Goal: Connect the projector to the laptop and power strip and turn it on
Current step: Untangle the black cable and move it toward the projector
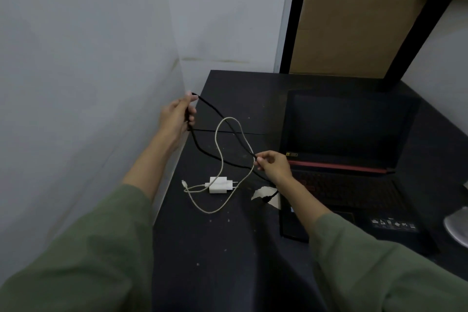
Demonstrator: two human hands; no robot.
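A black cable (215,114) hangs above the black table (228,248), stretched between both hands. My left hand (177,116) grips one end of it near the wall at the table's left edge. My right hand (273,163) pinches it lower down, just left of the open black laptop (347,159), whose screen is dark. The cable's other end, a black plug (267,197), lies by the laptop's left edge. A white cord (222,149) loops up over the black cable and runs down to a white charger (219,184) lying on the table. No projector or power strip is in sight.
A grey wall (88,83) closes the left side and meets the table's corner. A cardboard sheet (354,23) leans behind the laptop against a black frame. A pale rounded object (458,228) shows at the right edge. A scrap of white paper (260,192) lies beside the plug.
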